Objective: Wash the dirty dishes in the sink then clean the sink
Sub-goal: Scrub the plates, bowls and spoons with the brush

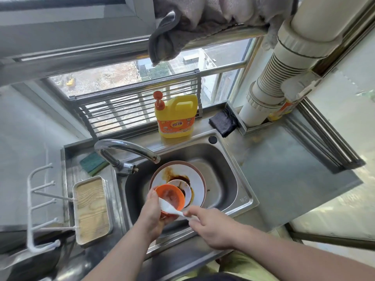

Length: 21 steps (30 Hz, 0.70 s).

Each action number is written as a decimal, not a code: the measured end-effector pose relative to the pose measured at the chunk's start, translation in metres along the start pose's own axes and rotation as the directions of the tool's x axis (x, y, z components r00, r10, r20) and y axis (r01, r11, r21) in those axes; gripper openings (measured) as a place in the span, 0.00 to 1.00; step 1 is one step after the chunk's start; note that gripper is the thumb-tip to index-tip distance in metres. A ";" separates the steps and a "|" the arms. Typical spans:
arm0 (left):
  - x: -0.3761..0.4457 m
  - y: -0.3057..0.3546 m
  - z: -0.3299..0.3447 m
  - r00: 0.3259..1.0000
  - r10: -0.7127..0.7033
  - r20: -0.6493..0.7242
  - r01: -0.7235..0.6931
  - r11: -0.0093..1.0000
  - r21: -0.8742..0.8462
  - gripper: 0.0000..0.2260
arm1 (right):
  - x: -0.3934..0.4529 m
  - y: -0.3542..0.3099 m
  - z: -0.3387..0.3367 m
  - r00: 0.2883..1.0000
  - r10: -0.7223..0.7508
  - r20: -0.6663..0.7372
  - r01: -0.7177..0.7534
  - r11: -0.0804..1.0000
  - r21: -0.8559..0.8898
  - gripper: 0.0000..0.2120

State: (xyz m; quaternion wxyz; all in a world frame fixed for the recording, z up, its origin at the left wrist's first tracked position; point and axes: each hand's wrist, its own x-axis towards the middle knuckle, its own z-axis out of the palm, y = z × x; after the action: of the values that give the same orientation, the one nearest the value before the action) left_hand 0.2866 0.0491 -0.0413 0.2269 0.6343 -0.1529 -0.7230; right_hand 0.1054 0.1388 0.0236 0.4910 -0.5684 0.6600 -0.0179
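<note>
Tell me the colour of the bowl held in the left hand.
Orange, smeared with reddish sauce inside. The bowl shows best in the head view.

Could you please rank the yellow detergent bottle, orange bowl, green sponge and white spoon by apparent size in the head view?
1. Yellow detergent bottle
2. Orange bowl
3. Green sponge and white spoon: look alike, unranked.

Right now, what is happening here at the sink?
A person is starting on the dirty dishes. The left hand holds an orange bowl over the sink, and the right hand holds a white spoon reaching into it. A stained plate lies below. No water runs from the faucet.
</note>
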 end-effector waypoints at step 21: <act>0.046 -0.024 -0.009 0.964 0.233 -0.124 -0.123 0.812 0.571 0.08 | 0.022 0.027 0.030 0.980 0.109 -0.165 -0.128 0.986 -0.110 0.16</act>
State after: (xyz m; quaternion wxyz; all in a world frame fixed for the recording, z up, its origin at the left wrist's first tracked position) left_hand 0.2879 0.0460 -0.0940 0.1122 0.7210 -0.3940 -0.5588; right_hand 0.1087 0.1473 -0.0214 0.4020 -0.5531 0.7296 0.0062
